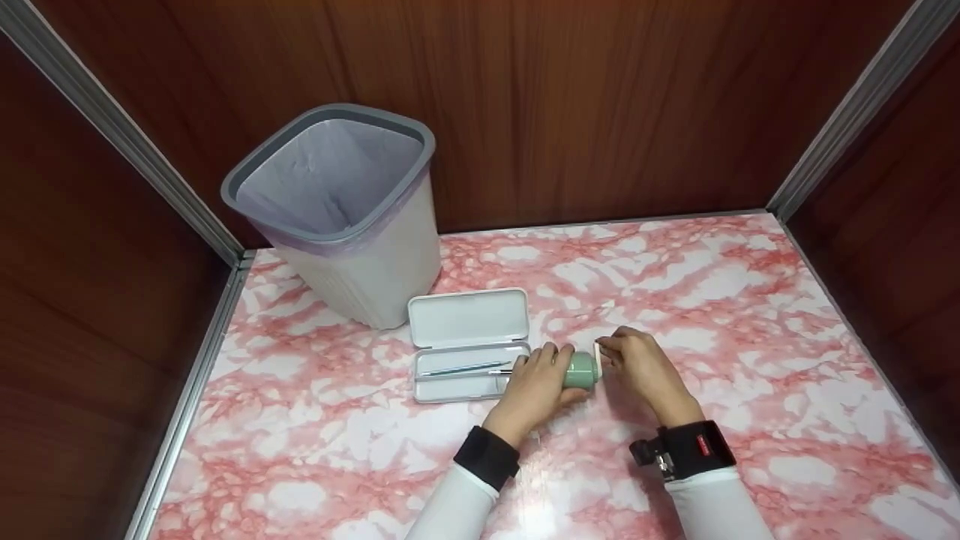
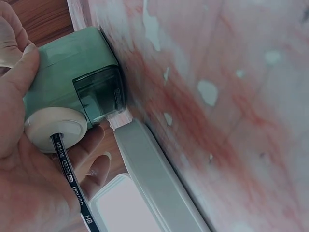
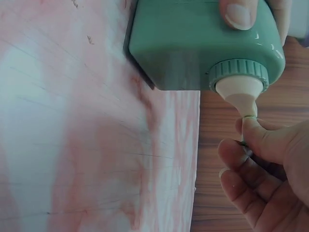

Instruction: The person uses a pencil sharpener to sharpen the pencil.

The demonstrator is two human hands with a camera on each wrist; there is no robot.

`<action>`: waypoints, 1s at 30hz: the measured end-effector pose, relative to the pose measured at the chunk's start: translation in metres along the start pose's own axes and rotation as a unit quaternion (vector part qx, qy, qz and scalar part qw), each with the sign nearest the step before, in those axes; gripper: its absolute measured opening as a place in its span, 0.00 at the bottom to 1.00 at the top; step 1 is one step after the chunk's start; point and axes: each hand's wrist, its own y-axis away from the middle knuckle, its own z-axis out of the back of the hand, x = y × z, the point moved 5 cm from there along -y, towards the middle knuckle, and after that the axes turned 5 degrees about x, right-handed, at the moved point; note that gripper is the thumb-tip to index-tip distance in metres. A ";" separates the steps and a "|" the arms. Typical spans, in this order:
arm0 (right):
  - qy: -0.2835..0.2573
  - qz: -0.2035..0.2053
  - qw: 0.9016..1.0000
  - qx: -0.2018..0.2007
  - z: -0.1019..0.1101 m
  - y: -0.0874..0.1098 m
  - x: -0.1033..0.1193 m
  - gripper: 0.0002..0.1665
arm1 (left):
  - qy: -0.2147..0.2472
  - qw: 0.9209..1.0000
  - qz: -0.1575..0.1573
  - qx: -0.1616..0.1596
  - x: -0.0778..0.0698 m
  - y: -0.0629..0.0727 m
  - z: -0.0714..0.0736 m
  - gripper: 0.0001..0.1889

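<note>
A green crank pencil sharpener (image 1: 580, 371) stands on the table in the head view. My left hand (image 1: 531, 382) grips its body, thumb on one side in the left wrist view. A dark HB pencil (image 2: 71, 179) sticks out of the sharpener's cream front ring (image 2: 50, 125) and runs along the left palm. On the opposite side is the cream crank (image 3: 241, 92), with a green ribbed collar around its base. Thumb and fingers of my right hand (image 1: 643, 367) pinch the crank's end. A dark see-through shavings drawer (image 2: 102, 92) shows low on the sharpener.
Just left of the sharpener lies an open pale pencil case (image 1: 469, 319) with a light blue pencil-like stick (image 1: 459, 369) inside. Behind it stands a lined waste bin (image 1: 375, 277). Wood-look panels (image 1: 600, 105) wall the marbled table (image 1: 337, 450) at the back and sides.
</note>
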 end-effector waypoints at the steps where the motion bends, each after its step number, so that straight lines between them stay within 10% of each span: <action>1: 0.000 0.000 1.000 0.001 -0.001 -0.001 -0.001 0.09 | 0.002 1.000 -0.001 -0.002 0.000 0.000 0.000 0.38; 30: -0.011 0.008 0.998 0.053 -0.025 0.007 -0.016 0.10 | 0.024 1.000 -0.013 -0.007 -0.001 -0.002 0.000 0.38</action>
